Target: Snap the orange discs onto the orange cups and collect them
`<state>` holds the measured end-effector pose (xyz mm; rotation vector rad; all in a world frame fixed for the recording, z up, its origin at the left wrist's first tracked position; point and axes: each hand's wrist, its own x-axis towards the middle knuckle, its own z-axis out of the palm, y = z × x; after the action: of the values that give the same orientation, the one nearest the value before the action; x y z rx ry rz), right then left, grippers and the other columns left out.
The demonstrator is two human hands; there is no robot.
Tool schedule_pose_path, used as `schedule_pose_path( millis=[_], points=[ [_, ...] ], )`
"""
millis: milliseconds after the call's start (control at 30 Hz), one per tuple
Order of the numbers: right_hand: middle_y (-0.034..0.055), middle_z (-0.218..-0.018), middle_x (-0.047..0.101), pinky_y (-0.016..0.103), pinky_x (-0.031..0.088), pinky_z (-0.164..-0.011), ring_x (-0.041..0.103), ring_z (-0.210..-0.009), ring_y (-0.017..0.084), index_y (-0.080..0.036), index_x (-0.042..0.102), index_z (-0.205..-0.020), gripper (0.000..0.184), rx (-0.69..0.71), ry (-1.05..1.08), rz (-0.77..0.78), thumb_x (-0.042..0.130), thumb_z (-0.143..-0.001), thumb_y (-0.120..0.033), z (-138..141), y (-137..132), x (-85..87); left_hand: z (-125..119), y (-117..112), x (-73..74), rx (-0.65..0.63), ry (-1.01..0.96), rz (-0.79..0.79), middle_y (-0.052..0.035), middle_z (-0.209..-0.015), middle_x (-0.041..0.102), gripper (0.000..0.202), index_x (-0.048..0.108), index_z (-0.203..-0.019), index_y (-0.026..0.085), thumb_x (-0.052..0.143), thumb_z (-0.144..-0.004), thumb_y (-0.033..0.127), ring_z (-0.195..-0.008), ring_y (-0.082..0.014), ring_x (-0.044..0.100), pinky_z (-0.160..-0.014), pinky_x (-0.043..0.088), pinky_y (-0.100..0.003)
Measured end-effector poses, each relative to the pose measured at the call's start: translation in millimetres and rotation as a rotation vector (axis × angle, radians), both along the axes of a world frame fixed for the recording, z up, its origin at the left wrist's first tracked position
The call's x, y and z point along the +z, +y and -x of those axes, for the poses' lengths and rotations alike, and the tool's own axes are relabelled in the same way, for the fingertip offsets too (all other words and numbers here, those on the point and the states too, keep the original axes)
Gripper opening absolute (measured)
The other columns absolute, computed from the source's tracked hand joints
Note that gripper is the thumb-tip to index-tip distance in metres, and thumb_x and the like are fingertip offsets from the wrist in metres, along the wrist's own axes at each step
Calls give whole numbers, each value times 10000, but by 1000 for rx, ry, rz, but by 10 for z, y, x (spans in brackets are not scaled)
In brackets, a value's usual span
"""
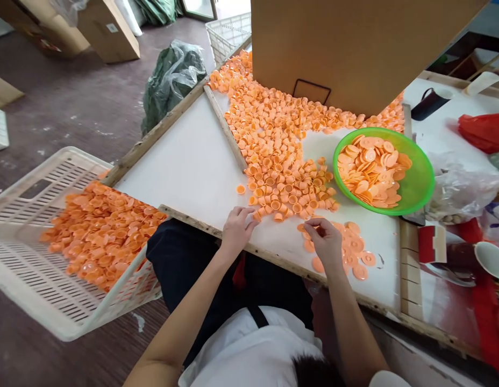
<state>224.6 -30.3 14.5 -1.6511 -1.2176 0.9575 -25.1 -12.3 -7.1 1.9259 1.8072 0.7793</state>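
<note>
My left hand [235, 232] is at the near edge of the white tabletop, thumb and fingertips closed around a small orange plastic cup [256, 216] at the front of the pile. To the right, my right hand [328, 244] pinches a flat orange disc [301, 228] at its fingertips. Loose orange discs [355, 244] lie flat beside and partly under that hand. A large heap of orange cups [279, 140] spreads over the table ahead of both hands. One cup [240, 189] stands apart, left of the heap.
A green bowl [425, 180] full of orange discs stands at right. A cardboard box [354, 48] rises behind the heap. Wooden strips [225, 126] edge and divide the table. At left, a white crate [35, 269] holds orange pieces. A dark mug [430, 103] lies far right.
</note>
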Motion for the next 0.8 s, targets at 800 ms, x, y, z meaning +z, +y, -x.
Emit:
schedule_pose_path(
  millis=[800],
  points=[
    [53,-935,691,296,559,-634,642,-766,165,-201,650,-991,331,134,349,226,725,-751,-416,344,-211,-296,-246,-62,146,-120,-106,360,-37,-942,608,258,685,-842,192,622,-839,442,-713,-144,579,-671,437,-268]
  ],
)
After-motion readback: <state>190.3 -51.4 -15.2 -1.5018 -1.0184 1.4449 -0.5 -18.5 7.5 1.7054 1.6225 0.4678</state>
